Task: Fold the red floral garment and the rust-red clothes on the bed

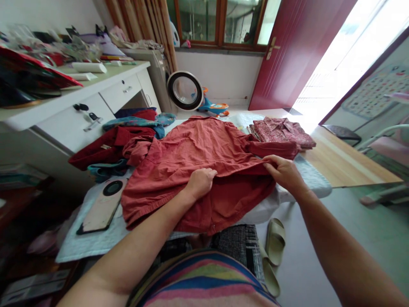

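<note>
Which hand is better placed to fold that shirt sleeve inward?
Probably the right hand: it already pinches the red shirt beside the sleeve, while the left hand rests mid-shirt.

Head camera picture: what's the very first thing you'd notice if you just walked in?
The big red shirt spread over the padded board in the middle grabs the eye, with the left hand and right hand both gripping a fold of it. Behind it to the right lies a folded patterned garment, and a phone rests on the board at the left.
</note>
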{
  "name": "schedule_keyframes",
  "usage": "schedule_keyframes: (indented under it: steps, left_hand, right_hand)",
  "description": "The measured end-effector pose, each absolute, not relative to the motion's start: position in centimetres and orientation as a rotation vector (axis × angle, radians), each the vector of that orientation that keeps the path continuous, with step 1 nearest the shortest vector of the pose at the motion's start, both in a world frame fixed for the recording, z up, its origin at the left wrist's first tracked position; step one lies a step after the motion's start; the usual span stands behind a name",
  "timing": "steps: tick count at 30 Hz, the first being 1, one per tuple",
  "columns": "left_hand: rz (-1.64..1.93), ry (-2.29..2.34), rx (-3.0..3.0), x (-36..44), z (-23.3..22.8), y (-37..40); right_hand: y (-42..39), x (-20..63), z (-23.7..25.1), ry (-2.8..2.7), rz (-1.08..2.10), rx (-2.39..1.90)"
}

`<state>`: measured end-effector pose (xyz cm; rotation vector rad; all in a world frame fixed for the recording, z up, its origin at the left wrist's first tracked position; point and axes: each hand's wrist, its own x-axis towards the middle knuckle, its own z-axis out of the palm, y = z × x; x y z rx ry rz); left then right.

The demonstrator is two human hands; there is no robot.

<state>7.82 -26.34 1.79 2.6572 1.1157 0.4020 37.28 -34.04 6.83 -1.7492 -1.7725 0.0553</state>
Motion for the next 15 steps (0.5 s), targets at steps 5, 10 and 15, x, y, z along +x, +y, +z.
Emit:
schedule_keyframes:
  steps: [5, 10, 15]
  left_hand:
    - [0.783, 1.088, 2.191, 8.7, 3.4, -21.7]
    - [0.894, 1.341, 1.933, 10.0, 3.9, -18.0]
    - [0.915, 1.38, 2.479, 12.7, 3.9, -21.8]
  right_hand:
    - [-32.7, 37.4, 6.0, -1.569, -0.035, -1.743]
    - [-33.4, 35.6, 5.1, -1.819, -0.31, -1.648]
    - [-34.6, 35.2, 3.9, -2.235, -0.286, -1.584]
